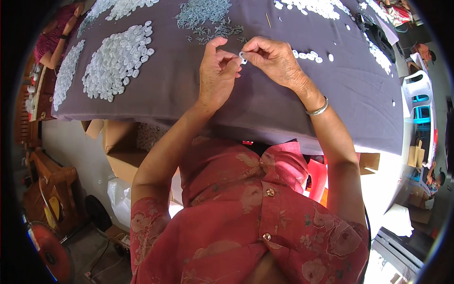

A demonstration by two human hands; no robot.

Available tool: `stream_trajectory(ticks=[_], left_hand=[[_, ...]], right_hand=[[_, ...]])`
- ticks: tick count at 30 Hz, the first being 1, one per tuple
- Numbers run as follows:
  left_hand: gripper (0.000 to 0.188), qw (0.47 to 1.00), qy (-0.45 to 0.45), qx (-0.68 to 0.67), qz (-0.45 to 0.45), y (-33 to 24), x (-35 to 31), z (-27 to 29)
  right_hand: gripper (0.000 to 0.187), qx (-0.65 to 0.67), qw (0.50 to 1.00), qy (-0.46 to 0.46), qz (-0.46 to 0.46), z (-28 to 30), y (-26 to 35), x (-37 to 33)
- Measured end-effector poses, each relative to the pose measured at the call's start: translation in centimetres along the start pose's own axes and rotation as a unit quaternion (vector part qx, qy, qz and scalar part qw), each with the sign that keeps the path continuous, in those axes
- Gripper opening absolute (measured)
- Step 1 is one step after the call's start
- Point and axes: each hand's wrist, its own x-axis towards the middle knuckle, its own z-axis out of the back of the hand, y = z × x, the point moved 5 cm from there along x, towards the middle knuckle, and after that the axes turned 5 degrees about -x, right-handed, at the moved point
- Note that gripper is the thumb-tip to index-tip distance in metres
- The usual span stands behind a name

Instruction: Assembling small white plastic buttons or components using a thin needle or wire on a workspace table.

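Observation:
Above the near half of the cloth-covered table, my two hands meet at a small white plastic piece. My right hand pinches its upper edge between thumb and forefinger; a bangle circles that wrist. My left hand has thumb and fingers closed at the piece's left side, with one finger raised and bent. Whether the left fingertips hold a second small part is hidden. A short row of white oval pieces lies just right of my right hand. Beyond my hands is a heap of small grey-blue pin-like parts.
A large pile of white oval pieces covers the table's left, with a narrower pile beside it. More white pieces lie at the far right. Cardboard boxes stand below the table's front edge. Another person sits at far left.

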Motion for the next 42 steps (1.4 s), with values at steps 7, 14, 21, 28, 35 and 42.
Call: stream_trajectory(ticks=[7, 14, 21, 28, 35, 42], left_hand=[[0.041, 0.999, -0.021, -0.027, 0.006, 0.1, 0.2, 0.5], [0.034, 0.998, 0.008, -0.060, 0.027, 0.2, 0.2, 0.6], [0.037, 0.996, 0.043, -0.062, 0.057, -0.2, 0.5, 0.7], [0.044, 0.996, 0.059, -0.043, 0.047, -0.4, 0.8, 0.6], [0.045, 0.997, 0.041, -0.021, 0.062, -0.2, 0.5, 0.8], [0.045, 0.993, 0.058, -0.061, 0.082, -0.5, 0.1, 0.2]], right_hand=[[0.021, -0.074, 0.996, 0.027, 0.035, 0.0, 2.0, -0.2], [0.023, -0.081, 0.994, 0.000, 0.074, 0.1, 1.7, -0.4], [0.026, -0.109, 0.987, -0.023, 0.118, 0.2, 2.7, -0.6], [0.027, -0.126, 0.983, -0.013, 0.131, -0.4, 2.5, -0.8], [0.030, -0.163, 0.976, 0.016, 0.141, -0.7, 2.6, -1.0], [0.028, -0.289, 0.935, 0.054, 0.200, -0.8, 2.3, -1.0]])
